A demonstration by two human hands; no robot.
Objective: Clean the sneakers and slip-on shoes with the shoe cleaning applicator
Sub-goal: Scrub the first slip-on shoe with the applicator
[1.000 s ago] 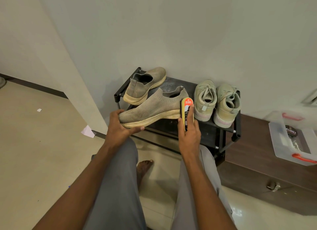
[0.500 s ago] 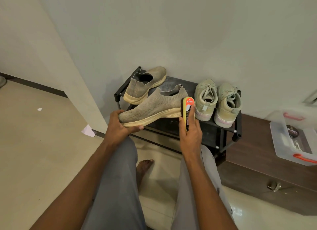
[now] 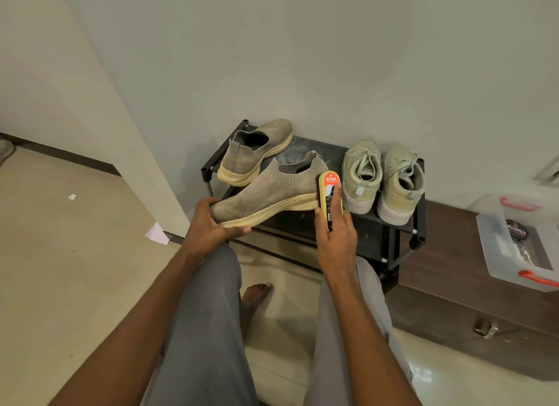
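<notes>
My left hand point(image 3: 208, 224) grips the toe of a grey knit slip-on shoe point(image 3: 269, 193), held sideways above the front of a black shoe rack point(image 3: 419, 224). My right hand point(image 3: 335, 239) holds the yellow and orange shoe cleaning applicator point(image 3: 329, 200) upright, its sponge edge pressed against the heel end of that shoe's cream sole. The second slip-on shoe point(image 3: 257, 151) rests on the rack behind. Two pale green lace-up sneakers point(image 3: 382, 178) stand side by side on the rack's right half.
The rack stands against a white wall. To its right is a low dark wooden cabinet point(image 3: 453, 299) carrying a clear plastic box point(image 3: 520, 245) with orange latches and a polish tin. My grey-trousered knees and a bare foot point(image 3: 254, 296) are below. Paper scraps point(image 3: 157, 234) lie on the floor.
The applicator has slid slightly up and down along the heel end of the held shoe's sole. The left hand keeps the shoe almost still.
</notes>
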